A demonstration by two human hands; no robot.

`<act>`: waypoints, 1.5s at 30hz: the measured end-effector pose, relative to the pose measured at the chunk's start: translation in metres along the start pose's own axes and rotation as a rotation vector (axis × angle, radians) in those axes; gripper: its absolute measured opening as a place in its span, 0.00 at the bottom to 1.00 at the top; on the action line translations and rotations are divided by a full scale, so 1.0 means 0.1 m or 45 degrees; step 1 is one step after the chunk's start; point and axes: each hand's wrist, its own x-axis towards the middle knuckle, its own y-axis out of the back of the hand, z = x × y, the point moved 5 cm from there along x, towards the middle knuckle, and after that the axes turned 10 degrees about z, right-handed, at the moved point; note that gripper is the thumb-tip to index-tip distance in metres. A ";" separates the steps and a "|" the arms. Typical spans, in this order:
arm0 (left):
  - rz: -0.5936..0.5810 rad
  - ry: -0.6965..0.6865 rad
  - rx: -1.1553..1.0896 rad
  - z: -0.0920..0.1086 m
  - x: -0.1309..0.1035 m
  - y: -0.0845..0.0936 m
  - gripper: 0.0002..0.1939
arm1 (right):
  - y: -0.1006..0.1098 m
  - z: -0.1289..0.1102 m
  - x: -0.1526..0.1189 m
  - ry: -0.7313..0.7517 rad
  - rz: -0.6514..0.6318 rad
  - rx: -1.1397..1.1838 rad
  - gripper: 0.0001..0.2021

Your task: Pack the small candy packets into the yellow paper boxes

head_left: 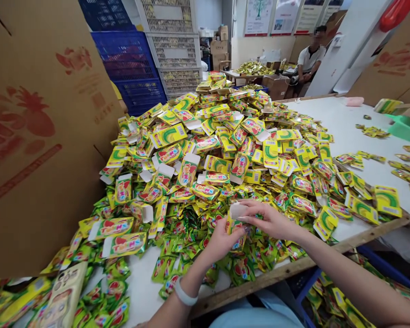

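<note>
In the head view, my left hand point(220, 243) is closed around a small yellow-green candy box point(231, 225), which stands roughly upright above the table. At the top of this box, the fingers of my right hand point(268, 220) are pressed together on its white flap point(237, 210). The lower part of the box is mostly hidden by my left thumb and fingers. Beneath both hands lie many green candy sachets point(242, 269). Right behind them rises a big heap of similar small boxes point(205, 143), several with white end flaps standing open.
A large cardboard carton point(37, 182) stands at the left. The table's wooden edge point(259, 284) runs before me, with a blue crate point(305, 291) of boxes below it. A green scoop-like container point(405, 128) lies at right. Stacked crates point(172, 43) and a seated person point(310, 59) are farther back.
</note>
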 end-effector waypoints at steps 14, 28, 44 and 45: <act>-0.031 -0.404 0.191 0.32 -0.06 0.04 0.17 | 1.72 -0.21 -0.75 0.341 1.091 -1.026 0.10; -0.164 -0.992 1.147 0.51 0.23 -0.55 0.15 | 0.51 0.70 -0.67 0.221 0.634 -0.536 0.15; 0.019 -0.867 1.564 0.36 0.58 -0.60 0.25 | 0.21 0.91 -0.74 -0.574 1.228 0.864 0.20; 0.054 -0.868 1.609 0.37 0.54 -0.59 0.26 | 0.20 0.94 -0.75 -0.582 1.231 0.864 0.20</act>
